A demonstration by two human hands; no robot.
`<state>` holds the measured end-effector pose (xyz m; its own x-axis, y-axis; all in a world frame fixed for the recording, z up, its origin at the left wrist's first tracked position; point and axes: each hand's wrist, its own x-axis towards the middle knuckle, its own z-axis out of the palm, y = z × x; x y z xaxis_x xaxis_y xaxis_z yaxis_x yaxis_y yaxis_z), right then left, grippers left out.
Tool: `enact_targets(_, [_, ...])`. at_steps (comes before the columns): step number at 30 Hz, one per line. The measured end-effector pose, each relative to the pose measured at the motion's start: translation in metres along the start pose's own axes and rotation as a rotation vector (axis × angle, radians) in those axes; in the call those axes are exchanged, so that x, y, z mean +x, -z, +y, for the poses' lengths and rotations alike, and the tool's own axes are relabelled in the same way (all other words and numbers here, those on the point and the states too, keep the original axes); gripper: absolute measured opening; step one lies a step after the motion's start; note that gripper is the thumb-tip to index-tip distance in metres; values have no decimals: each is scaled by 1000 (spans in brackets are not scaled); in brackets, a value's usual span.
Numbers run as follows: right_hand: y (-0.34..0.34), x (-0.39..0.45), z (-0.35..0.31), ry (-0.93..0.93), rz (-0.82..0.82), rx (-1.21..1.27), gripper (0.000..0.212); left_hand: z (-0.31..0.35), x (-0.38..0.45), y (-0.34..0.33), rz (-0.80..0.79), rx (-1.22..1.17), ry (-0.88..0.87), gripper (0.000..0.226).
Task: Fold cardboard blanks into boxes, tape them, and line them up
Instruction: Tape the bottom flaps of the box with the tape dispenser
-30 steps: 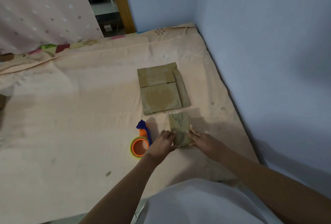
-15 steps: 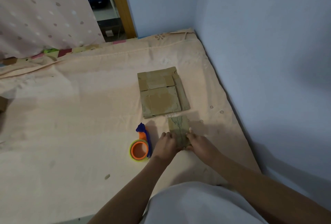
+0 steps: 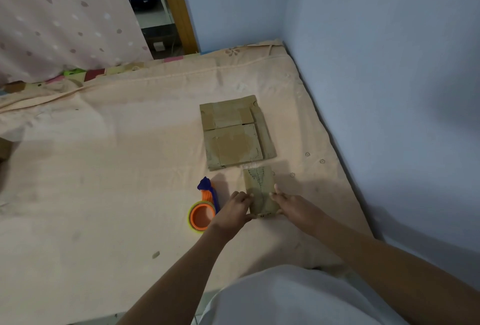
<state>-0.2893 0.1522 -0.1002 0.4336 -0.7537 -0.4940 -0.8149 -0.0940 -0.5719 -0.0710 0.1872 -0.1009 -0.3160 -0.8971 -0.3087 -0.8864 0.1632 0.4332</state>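
Cardboard blanks lie flat on the bed, and just nearer than them sits a small folded box. Left hand and right hand reach in from either side, fingers curled against the box's edges, holding it. Left of the box, touching the left hand, lies an orange tape dispenser.
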Motion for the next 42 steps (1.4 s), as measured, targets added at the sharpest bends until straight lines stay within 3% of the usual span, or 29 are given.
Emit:
enact_targets(5, [-4, -3, -3, 15, 64, 76, 42, 2, 2, -1, 23, 0, 25, 58])
enact_targets(9, [-7, -8, 6, 7, 103, 276, 69, 5, -1, 5, 40, 46, 41, 61])
enact_targets(11, [-12, -12, 4, -99, 201, 381, 72, 7, 1, 13, 73, 128, 37, 49])
enact_targets(14, [-20, -16, -9, -495, 368, 637, 36, 15, 15, 32, 92, 193, 26, 35])
enact_targets(17, [-25, -27, -29, -717, 180, 1202, 8, 22, 36, 44, 78, 139, 72, 48])
enact_targets(19, [-28, -31, -37, -693, 71, 1309, 6, 21, 50, 46, 47, 84, 64, 69])
enact_targets(21, [-30, -31, -38, -654, 82, 1382, 6, 17, 64, 45, -16, 56, 51, 89])
enact_targets(23, [-32, -26, -36, -639, 113, 1449, 16, 12, 73, 44, -90, 91, 22, 92])
enact_targets(27, [-32, -22, -37, -630, 200, 1443, 28, 6, 74, 41, -173, -19, 40, 79])
enact_targets(31, [-28, -21, -38, -650, 313, 1300, 12, 1, 59, 39, -50, -83, 123, 55])
enact_targets(35, [-23, -13, -30, -666, 422, 1039, 10, -9, 32, 31, 92, -224, 272, 45])
enact_targets(38, [-14, -11, -34, -551, 427, 789, 6, -9, 11, 21, 103, -455, 361, 46])
enact_targets(42, [1, -1, -45, -413, 363, 494, 7, -2, -3, 3, 155, -452, 431, 39])
